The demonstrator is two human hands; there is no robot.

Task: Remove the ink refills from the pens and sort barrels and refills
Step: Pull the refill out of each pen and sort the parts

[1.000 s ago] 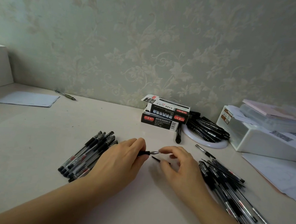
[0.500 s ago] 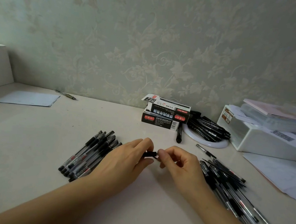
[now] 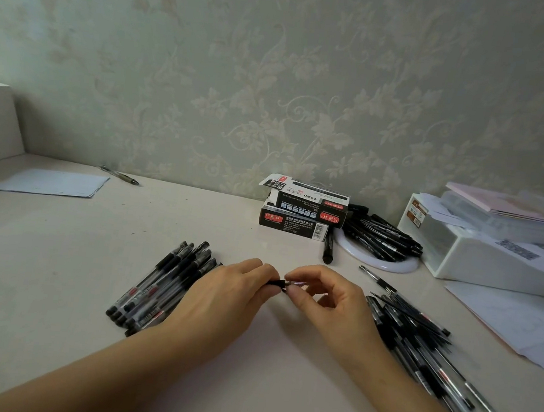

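Observation:
My left hand (image 3: 222, 297) grips the black grip end of a pen (image 3: 277, 283) over the middle of the table. My right hand (image 3: 331, 303) pinches the silver tip end of that same pen, thumb and forefinger closed on it. Most of the pen is hidden under my left palm. A neat row of capped black pens (image 3: 163, 283) lies just left of my left hand. A looser heap of pens and thin refills (image 3: 423, 350) spreads to the right of my right hand.
Two stacked black pen boxes (image 3: 300, 208) stand at the back. Beside them a white round dish (image 3: 378, 259) holds black markers, and one marker (image 3: 327, 251) lies loose. White storage boxes (image 3: 492, 247) and papers (image 3: 515, 322) fill the right; a sheet (image 3: 53, 183) and a pen (image 3: 120, 176) lie far left.
My right hand came in from the table to the pen's tip and now pinches it. The small black piece that lay between my hands is no longer visible.

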